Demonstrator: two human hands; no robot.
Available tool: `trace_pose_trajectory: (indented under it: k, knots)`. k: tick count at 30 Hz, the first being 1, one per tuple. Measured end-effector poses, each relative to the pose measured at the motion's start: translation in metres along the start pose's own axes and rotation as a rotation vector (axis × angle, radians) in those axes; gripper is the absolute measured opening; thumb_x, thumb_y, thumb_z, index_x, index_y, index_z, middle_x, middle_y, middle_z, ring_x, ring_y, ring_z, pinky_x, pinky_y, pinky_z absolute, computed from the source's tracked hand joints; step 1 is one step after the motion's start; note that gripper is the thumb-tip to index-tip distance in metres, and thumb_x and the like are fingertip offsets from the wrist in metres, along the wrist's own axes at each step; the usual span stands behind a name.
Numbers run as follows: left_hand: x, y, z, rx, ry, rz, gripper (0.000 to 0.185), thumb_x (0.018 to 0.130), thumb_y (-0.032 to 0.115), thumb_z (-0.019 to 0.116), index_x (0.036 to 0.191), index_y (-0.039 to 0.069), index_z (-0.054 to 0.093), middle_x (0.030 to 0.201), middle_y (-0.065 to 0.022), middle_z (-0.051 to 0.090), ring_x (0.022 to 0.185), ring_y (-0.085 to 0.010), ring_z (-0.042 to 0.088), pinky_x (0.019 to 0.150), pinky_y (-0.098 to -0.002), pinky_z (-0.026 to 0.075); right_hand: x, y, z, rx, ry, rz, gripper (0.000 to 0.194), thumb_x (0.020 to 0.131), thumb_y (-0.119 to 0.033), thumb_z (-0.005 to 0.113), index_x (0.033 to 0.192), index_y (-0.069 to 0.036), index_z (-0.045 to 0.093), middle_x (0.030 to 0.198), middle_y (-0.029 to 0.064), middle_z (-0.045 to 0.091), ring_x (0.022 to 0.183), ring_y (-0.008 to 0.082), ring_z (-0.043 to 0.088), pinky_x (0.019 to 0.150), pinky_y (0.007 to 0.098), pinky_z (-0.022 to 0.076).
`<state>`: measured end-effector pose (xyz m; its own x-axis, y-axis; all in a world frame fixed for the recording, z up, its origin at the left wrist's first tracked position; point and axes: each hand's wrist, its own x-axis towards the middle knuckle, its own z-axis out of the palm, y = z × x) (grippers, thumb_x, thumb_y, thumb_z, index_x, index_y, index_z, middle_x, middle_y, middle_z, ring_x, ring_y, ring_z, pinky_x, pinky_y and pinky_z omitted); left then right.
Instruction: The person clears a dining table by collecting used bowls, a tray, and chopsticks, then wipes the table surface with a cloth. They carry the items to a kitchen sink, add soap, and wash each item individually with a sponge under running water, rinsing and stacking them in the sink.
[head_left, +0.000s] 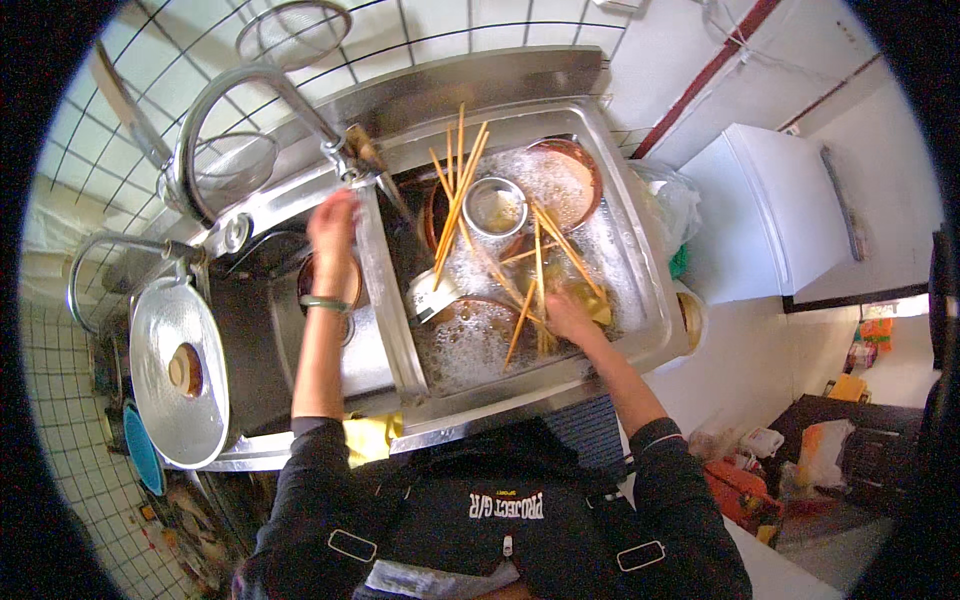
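Note:
My left hand (334, 217), blurred, is over the divider's back end at the base of the curved faucet (274, 75); whether it grips anything is unclear. A bracelet circles that wrist. My right hand (570, 316) is in the soapy right basin (641, 247), beside wooden chopsticks (540, 277) and a yellow-green cloth or sponge (596, 304); its fingers are partly hidden. More chopsticks (461, 199) lean across the suds near a round metal cup (495, 208). A brown bowl (592, 180), a white cup (433, 295) and a submerged bowl (480, 304) lie around them.
The left basin (247, 315) holds a brown bowl (352, 285). A large metal lid (180, 420) stands at its left side. Wire strainers (292, 34) hang on the tiled wall. A yellow cloth (373, 439) lies over the front edge. A white refrigerator or cabinet (750, 217) stands to the right.

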<state>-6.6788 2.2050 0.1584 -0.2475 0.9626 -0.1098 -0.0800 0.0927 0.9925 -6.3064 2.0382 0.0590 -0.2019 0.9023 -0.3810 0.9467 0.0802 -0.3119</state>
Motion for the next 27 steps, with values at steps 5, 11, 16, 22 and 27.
trace_pose_trajectory:
  k: [5, 11, 16, 22, 27]
  knots:
    - [-0.083, -0.042, 0.228, 0.568, -0.575, 0.561, 0.029, 0.082, 0.024, 0.06, 0.1, 0.002, 0.064, 0.094, -0.0185, 0.066, 0.083, -0.0268, 0.065, 0.073, -0.0358, 0.051, -0.007, -0.005, 0.007, 0.121, -0.161, -0.132, 0.028, 0.075, -0.013, 0.059, 0.103, -0.007, 0.058, 0.1, 0.02, 0.061, 0.091, 0.0428, 0.058, 0.078, 0.0521, 0.0466]
    - [-0.102, -0.089, 0.344, 1.123, -0.458, 0.62, 0.027, 0.079, 0.027, 0.06, 0.09, 0.003, 0.062, 0.081, -0.0211, 0.064, 0.076, -0.0355, 0.064, 0.067, -0.0456, 0.052, -0.033, 0.002, 0.02, -0.089, 0.121, -0.012, 0.025, 0.075, -0.01, 0.058, 0.1, -0.006, 0.062, 0.094, 0.0154, 0.063, 0.092, 0.0362, 0.06, 0.077, 0.0477, 0.048]
    - [-0.09, -0.076, 0.316, 1.006, -0.392, 0.715, 0.024, 0.08, 0.029, 0.059, 0.08, 0.006, 0.065, 0.072, -0.0205, 0.063, 0.066, -0.0349, 0.064, 0.061, -0.0442, 0.051, -0.037, 0.019, -0.007, 0.071, 0.125, 0.095, 0.029, 0.076, -0.012, 0.058, 0.104, -0.01, 0.063, 0.096, 0.0138, 0.063, 0.093, 0.0309, 0.06, 0.081, 0.0432, 0.0476]
    - [-0.08, -0.018, 0.227, 0.049, -0.613, 0.064, 0.021, 0.088, 0.022, 0.06, 0.093, 0.002, 0.064, 0.081, -0.0006, 0.065, 0.072, -0.0102, 0.057, 0.067, -0.0263, 0.045, -0.061, 0.033, -0.049, 0.887, 0.474, -0.069, 0.03, 0.078, -0.012, 0.054, 0.105, -0.002, 0.061, 0.092, 0.0144, 0.065, 0.081, 0.0228, 0.063, 0.077, 0.033, 0.0496]
    - [-0.143, -0.009, 0.181, -0.046, -0.474, -0.047, 0.017, 0.091, 0.017, 0.056, 0.1, 0.004, 0.062, 0.091, -0.0003, 0.064, 0.079, -0.0078, 0.056, 0.072, -0.0225, 0.045, -0.103, -0.011, -0.084, 1.293, 0.642, -0.073, 0.028, 0.087, -0.006, 0.052, 0.112, 0.004, 0.057, 0.106, 0.0107, 0.062, 0.098, 0.015, 0.058, 0.086, 0.0273, 0.0459]
